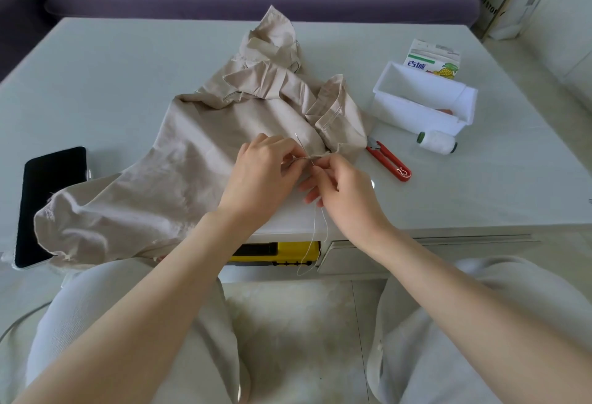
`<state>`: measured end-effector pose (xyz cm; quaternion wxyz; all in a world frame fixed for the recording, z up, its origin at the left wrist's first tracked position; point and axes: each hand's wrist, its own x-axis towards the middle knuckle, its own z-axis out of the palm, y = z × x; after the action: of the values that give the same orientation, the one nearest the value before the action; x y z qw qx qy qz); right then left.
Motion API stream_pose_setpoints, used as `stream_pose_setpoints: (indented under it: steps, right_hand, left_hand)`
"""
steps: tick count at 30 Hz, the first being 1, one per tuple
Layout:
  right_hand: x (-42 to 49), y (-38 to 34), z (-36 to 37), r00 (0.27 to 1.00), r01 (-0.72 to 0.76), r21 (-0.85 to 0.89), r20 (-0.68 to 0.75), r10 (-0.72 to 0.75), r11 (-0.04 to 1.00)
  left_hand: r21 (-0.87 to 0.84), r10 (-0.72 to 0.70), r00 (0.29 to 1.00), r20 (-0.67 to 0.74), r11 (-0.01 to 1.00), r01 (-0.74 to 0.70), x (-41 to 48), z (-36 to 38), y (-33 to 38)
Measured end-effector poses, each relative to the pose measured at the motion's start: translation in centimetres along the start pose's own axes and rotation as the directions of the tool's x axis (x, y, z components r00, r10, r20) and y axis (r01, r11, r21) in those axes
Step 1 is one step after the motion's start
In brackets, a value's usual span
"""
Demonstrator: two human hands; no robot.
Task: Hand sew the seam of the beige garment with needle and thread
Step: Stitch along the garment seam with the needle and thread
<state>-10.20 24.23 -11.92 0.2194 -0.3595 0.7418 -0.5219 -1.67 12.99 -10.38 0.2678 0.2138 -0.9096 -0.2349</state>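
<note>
Showing a stitch in mid-pass. Left hand pinches the seam fold between thumb and forefinger, just above the worktop. Right hand pinches the near end of the needle, with its other fingers loosely spread. The needle slants up and away across the fold; whether it has pierced the cloth cannot be told. Thread hangs slack from the right hand, past the worktop's near edge. Garment lies crumpled mid-worktop, reaching that edge. Next move, by judgement: draw the needle through and pull the slack taut, which calls for a long free sweep. Snips, spool and box crowd the right; phone sits at the left. Open room lies toward the lap.
</note>
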Motion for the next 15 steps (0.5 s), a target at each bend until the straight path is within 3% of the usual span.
stream_pose_setpoints:
  steps: [8, 15]
  right_hand:
    - [-0.04, -0.07, -0.18, 0.999, -0.038, 0.063, -0.024, 0.039, 0.997]
    - [-0.13, 0.17, -0.10, 0.998, 0.060, -0.019, -0.023, -0.060, 0.998]
  left_hand:
    - [0.003, 0.038, 0.999, -0.010, 0.999, -0.038, -0.21, 0.15, 0.18]
    - [-0.020, 0.016, 0.999, -0.032, 1.000, -0.017, -0.09, 0.15, 0.14]
